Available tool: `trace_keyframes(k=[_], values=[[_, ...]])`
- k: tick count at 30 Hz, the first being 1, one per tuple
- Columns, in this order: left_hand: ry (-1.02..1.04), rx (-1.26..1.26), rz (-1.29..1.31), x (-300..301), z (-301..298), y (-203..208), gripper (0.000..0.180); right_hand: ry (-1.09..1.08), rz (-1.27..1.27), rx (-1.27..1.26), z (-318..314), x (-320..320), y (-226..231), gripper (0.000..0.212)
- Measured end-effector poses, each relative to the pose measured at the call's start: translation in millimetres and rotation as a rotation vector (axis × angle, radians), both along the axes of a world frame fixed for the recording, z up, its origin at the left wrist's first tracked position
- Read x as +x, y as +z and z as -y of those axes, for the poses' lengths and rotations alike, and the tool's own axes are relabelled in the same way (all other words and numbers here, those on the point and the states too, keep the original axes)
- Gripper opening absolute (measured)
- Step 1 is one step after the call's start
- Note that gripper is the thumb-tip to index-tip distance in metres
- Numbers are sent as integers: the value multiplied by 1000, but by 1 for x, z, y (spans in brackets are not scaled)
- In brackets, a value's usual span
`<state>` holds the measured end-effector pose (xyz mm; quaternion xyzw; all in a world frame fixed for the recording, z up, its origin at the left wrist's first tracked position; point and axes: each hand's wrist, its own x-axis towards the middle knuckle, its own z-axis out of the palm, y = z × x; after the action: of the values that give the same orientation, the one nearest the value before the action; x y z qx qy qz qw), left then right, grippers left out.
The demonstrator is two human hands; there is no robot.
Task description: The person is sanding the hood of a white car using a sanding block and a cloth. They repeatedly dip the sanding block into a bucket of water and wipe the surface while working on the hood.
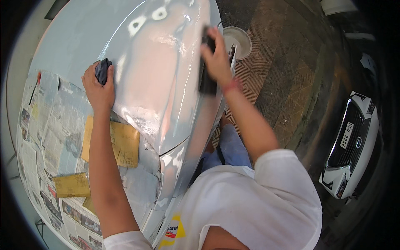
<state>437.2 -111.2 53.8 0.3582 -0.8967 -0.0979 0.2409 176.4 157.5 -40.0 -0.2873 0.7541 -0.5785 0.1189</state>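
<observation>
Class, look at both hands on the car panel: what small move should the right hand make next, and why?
Probably slide the dark sanding block down the wet, glossy car panel: the right hand presses it near the panel's edge, while the left hand holds a dark cloth.

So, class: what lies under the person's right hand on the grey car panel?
Under the right hand is a dark sanding block pressed on the glossy grey panel. Its lower end shows below the palm; the part beneath the fingers and the panel surface under it are covered.
</observation>
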Motion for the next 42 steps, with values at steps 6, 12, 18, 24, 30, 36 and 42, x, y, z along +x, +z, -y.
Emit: trace_keyframes(k=[6, 12, 18, 24, 30, 36, 42], values=[[12, 15, 24, 5, -1, 0, 39, -9, 14, -56, 23, -25, -12, 64], [-10, 18, 26, 5, 5, -2, 38, 166, -97, -5, 14, 7, 21, 68], [5, 50, 45, 0, 6, -5, 38, 7, 73, 28, 75, -138, -14, 66], [38, 18, 101, 8, 6, -3, 38, 220, -142, 7, 34, -33, 8, 69], [0, 26, 79, -10, 5, -1, 40, 5, -118, 144, 113, -226, -51, 64], [7, -19, 99, -1, 4, 8, 41, 301, -285, 258, 80, -42, 20, 71], [-19, -66, 137, 2, 2, 13, 39, 494, -386, 184, 59, 2, 43, 70]])
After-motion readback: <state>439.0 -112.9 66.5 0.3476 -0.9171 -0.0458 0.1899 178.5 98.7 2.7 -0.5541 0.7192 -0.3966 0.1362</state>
